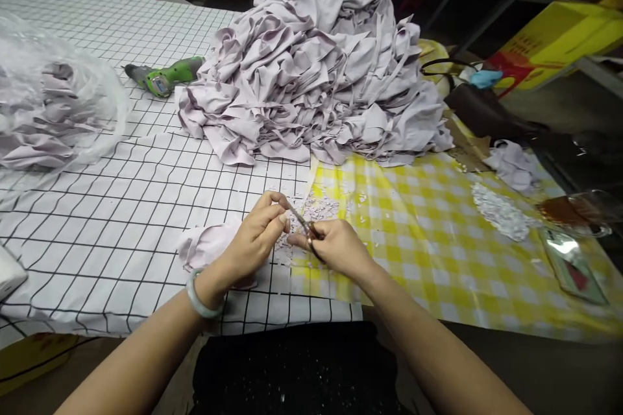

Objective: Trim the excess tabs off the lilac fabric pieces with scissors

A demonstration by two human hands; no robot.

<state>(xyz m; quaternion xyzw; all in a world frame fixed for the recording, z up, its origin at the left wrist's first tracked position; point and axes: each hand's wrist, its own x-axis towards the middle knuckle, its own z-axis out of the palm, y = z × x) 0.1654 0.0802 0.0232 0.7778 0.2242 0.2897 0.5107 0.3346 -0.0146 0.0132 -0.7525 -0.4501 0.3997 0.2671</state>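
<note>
My right hand [339,248] is closed around the dark handles of a pair of scissors [300,218], whose blades point up and left toward my other hand. My left hand [263,228], with a pale bangle on the wrist, pinches a piece of pale lilac fabric [207,246] that lies partly on the table beneath and left of it. The blade tips meet the left fingertips, and the exact cut spot is hidden by the fingers. Small fabric snippets [324,207] are scattered under and beyond both hands.
A big heap of lilac fabric pieces [311,71] fills the table's far middle. A green-and-grey tool [168,76] lies left of it, near a clear plastic bag [104,100] of fabric. At right are a phone [572,266], a glass of brown liquid [567,211] and a pile of white scraps [503,211].
</note>
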